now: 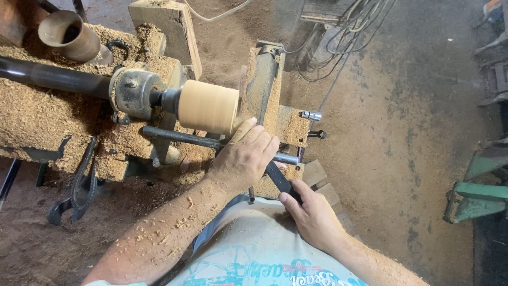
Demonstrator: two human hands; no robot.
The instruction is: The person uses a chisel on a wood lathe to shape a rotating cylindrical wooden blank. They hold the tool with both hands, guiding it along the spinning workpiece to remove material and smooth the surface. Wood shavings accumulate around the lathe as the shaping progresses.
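Note:
A pale wooden cylinder point(207, 106) is mounted on a sawdust-covered wood lathe point(132, 91). My left hand point(246, 154) rests on the metal tool rest bar point(182, 136) just below the cylinder's right end, wrapped over the front of a dark turning tool point(277, 177). My right hand point(312, 214) grips the tool's handle end close to my body. The tool's tip is hidden under my left hand, so contact with the wood cannot be told.
Sawdust heaps cover the lathe bed point(42, 116) and dirt floor. A brown pipe point(69, 34) sits at the upper left, cables point(338, 37) hang at the top, green metal frames point(479, 196) stand at the right, wooden slats point(323, 182) lie below the lathe.

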